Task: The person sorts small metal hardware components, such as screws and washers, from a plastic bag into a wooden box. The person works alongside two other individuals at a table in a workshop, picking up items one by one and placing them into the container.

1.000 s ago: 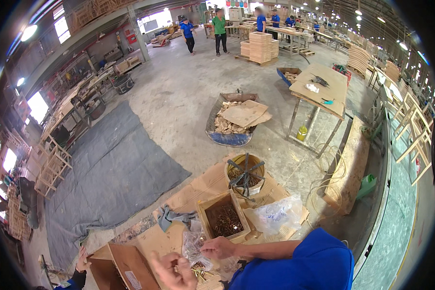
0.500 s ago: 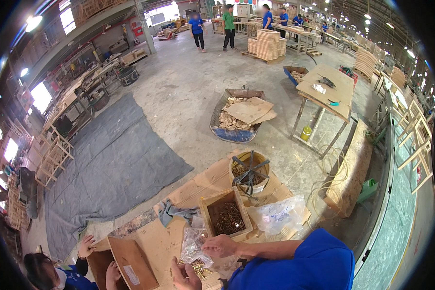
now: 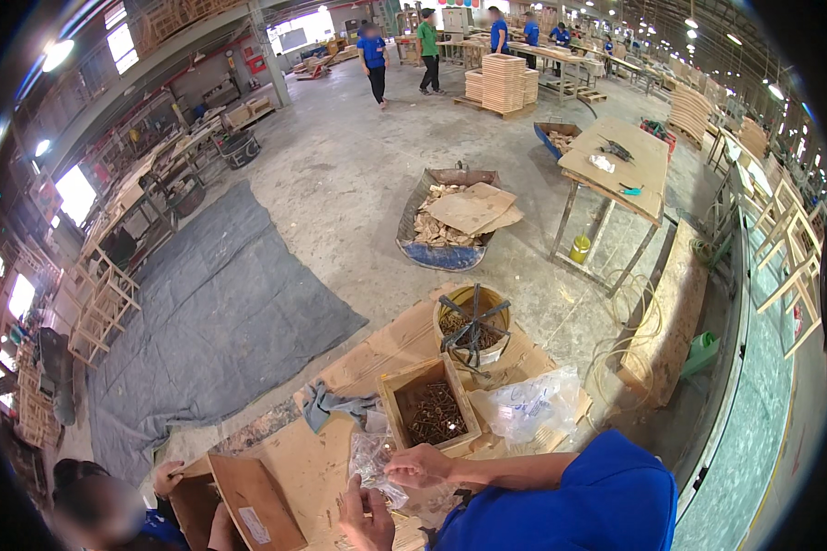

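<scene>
My left hand [image 3: 368,519] is closed, its fingers curled over the spot where brass-coloured screws lie; whatever it holds is too small to make out. My right hand [image 3: 417,466] reaches in from the right, fingers bent together beside a clear plastic bag [image 3: 366,459]; its grip is hidden. Just beyond it stands a wooden box [image 3: 396,413] holding a heap of dark screws [image 3: 436,418]. A second clear bag [image 3: 528,409] lies to the right of that box. Cardboard [image 3: 326,445] is spread beneath these things.
At lower left a co-worker's hands grip an open brown box [image 3: 259,505]. A grey cloth [image 3: 331,404] and a yellow-rimmed bucket [image 3: 476,326] stand around the cardboard. Farther off are a scrap-filled cart [image 3: 446,257], a worktable [image 3: 620,165] and a dark floor sheet [image 3: 220,303].
My left hand has risen slightly and shifted right, now covering much of the brass screws. The co-worker's head has turned up. My right hand stays nearly in place by the bag.
</scene>
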Tool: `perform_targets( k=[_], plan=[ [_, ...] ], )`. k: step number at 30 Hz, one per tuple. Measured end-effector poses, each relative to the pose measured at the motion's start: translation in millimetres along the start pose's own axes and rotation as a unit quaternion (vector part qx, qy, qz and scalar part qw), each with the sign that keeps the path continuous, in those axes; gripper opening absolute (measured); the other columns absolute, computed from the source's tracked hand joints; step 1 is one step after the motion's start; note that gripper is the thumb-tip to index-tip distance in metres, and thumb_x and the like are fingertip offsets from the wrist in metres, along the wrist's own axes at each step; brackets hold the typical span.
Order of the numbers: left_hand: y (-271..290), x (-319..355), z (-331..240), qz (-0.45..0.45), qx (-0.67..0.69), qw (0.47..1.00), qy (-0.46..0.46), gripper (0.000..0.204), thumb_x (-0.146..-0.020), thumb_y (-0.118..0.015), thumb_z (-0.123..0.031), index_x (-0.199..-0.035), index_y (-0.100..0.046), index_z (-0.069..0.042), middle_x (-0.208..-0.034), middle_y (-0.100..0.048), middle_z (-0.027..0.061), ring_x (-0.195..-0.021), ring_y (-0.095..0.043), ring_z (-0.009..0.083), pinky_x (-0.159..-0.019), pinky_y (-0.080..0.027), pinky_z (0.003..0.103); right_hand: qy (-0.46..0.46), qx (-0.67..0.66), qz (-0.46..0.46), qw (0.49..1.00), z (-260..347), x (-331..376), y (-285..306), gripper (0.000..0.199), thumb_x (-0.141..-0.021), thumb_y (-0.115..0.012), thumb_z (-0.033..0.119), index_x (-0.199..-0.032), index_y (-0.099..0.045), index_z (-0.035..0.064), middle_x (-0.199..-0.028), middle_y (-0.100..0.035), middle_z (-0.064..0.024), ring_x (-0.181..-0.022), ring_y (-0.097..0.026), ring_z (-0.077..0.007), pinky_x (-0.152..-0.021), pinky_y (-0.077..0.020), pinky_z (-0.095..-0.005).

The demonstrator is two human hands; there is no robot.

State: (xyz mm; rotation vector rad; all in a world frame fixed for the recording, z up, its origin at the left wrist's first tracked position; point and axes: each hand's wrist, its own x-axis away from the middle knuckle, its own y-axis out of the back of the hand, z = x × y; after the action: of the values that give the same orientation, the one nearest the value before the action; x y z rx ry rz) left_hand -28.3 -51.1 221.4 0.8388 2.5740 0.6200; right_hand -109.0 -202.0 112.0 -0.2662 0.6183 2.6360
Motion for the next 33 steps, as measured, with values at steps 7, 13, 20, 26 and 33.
perform_targets(
  k=[7, 13, 20, 26, 33],
  plan=[
    [2, 0, 1, 0.021, -0.003, 1.0, 0.012, 0.029, -0.086, -0.058, -0.005, -0.111, -0.063, 0.008, -0.067, -0.061, 0.0085, -0.056, -0.053, 0.0102, -0.051, -0.043, 0.026, 0.006, 0.015, 0.001, 1.0, -1, 1, 1, 0.02, -0.09, -0.067, 0.024, -0.101, -0.07, 0.0067, -0.081, -0.067, -0.0052, -0.062, -0.064, -0.0143, -0.055, -0.0515, -0.0267],
    [1, 1, 6, -0.006, -0.002, 1.0, -0.011, 0.026, -0.086, -0.058, -0.005, -0.108, -0.064, 0.008, -0.065, -0.06, 0.008, -0.056, -0.054, 0.0103, -0.051, -0.043, 0.027, 0.002, 0.002, -0.003, 1.0, 0, 0, 0, 0.019, -0.089, -0.067, 0.024, -0.1, -0.07, 0.0079, -0.08, -0.066, -0.0053, -0.063, -0.064, -0.0157, -0.055, -0.0511, -0.0278],
    [8, 0, 0, 0.036, -0.068, 0.997, -0.02, 0.033, -0.091, -0.062, -0.014, -0.12, -0.064, 0.001, -0.081, -0.068, 0.0175, -0.065, -0.066, 0.0254, -0.062, -0.052, 0.037, -0.002, 0.002, -0.01, 1.0, -2, 3, -1, 0.019, -0.089, -0.066, 0.026, -0.099, -0.069, 0.0099, -0.078, -0.065, -0.0063, -0.063, -0.064, -0.0201, -0.056, -0.05, -0.0323],
    [6, 3, 6, 0.017, -0.095, 0.994, -0.045, 0.03, -0.092, -0.063, -0.015, -0.117, -0.067, 0.0, -0.082, -0.068, 0.0195, -0.069, -0.067, 0.0299, -0.063, -0.053, 0.039, 0.004, 0.01, -0.016, 1.0, -5, 4, -2, 0.02, -0.089, -0.067, 0.025, -0.1, -0.07, 0.0091, -0.079, -0.067, -0.0065, -0.063, -0.065, -0.0189, -0.056, -0.0519, -0.0306],
    [11, 6, 9, 0.019, -0.079, 0.997, -0.01, 0.033, -0.087, -0.062, -0.012, -0.115, -0.064, 0.004, -0.077, -0.064, 0.0169, -0.065, -0.062, 0.0226, -0.06, -0.049, 0.035, -0.011, -0.004, 0.02, 1.0, -3, -3, -4, 0.02, -0.087, -0.069, 0.024, -0.101, -0.071, 0.01, -0.084, -0.069, -0.0067, -0.066, -0.067, -0.019, -0.059, -0.0537, -0.03]
  ],
)
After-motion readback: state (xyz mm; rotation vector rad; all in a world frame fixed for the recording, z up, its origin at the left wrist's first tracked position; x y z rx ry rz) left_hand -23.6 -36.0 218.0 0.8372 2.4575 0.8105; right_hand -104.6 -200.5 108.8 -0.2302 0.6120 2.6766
